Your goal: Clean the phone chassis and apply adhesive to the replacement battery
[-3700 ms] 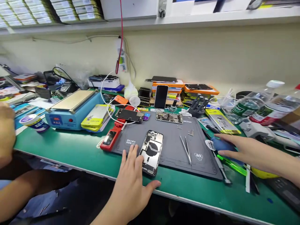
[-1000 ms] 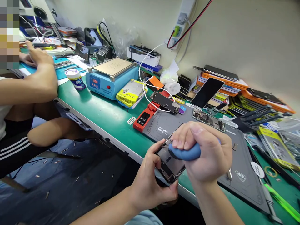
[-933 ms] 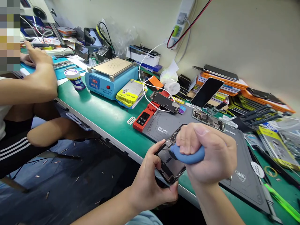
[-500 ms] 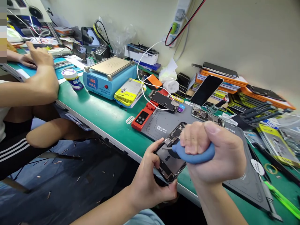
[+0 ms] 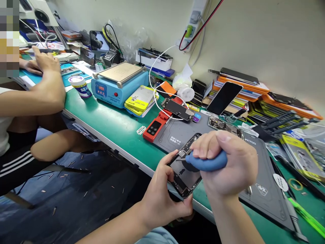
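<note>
My left hand (image 5: 162, 200) grips the near end of an opened phone (image 5: 183, 173), tilted up off the front edge of the green bench (image 5: 119, 128); its bare inner parts face up. My right hand (image 5: 228, 166) is wrapped tight round a blue rubber air blower (image 5: 208, 163). The blower's thin metal nozzle points left, just over the phone's circuit board. A dark grey work mat (image 5: 256, 189) lies under and behind both hands.
On the mat lie a second opened phone (image 5: 224, 127), a red tester box (image 5: 154, 128) and a board on a white cable (image 5: 177, 110). A blue heating plate (image 5: 119, 83), yellow packs (image 5: 141, 100) and stacked phones (image 5: 238, 86) stand behind. Another person's arm (image 5: 33, 98) rests at the left.
Since 3.7 s ago I have picked up the phone and the blower. Over the last second my right hand shifted slightly right, then back, with the nozzle kept over the phone.
</note>
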### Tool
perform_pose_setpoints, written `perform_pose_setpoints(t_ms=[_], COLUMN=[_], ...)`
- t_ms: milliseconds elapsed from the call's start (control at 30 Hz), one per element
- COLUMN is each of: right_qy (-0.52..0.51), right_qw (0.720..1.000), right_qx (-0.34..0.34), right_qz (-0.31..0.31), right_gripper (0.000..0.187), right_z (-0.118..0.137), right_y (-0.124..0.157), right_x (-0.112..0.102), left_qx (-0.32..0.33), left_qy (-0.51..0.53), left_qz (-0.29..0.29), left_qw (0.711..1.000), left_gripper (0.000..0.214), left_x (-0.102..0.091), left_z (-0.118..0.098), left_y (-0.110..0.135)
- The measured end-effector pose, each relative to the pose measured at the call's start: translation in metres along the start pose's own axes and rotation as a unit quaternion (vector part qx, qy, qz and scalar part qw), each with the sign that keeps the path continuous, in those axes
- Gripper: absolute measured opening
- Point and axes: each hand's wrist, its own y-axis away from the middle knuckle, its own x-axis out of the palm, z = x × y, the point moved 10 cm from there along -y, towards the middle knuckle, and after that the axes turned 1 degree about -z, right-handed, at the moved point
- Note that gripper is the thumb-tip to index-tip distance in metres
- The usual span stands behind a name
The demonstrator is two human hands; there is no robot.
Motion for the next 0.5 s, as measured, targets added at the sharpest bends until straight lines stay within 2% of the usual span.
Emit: perform_pose_setpoints(t_ms=[100, 233, 400, 500], right_qy=[-0.005, -0.005, 0.039, 0.056], right_qw=[1.000, 0.999, 0.982, 0.966], right_qx=[0.012, 0.004, -0.004, 0.024], right_qz=[-0.013, -0.049, -0.184, -0.251], right_gripper=[0.047, 0.046, 0.034, 0.043], right_z=[0.002, 0.016, 0.039, 0.045], right_y=[0.001, 0.005, 0.020, 0.042], right_x=[-0.012, -0.044, -0.106, -0.143], left_qx=[0.002, 0.008, 0.000, 0.027], left_qy=[-0.042, -0.115, -0.227, -0.299], left_qz=[0.007, 0.010, 0.030, 0.044], left_qw=[0.999, 0.993, 0.973, 0.953], left_gripper=[0.057, 0.058, 0.063, 0.067], left_x=[0.002, 0.007, 0.019, 0.026], left_z=[-0.001, -0.005, -0.006, -0.011], left_y=[-0.004, -0.014, -0.025, -0.026])
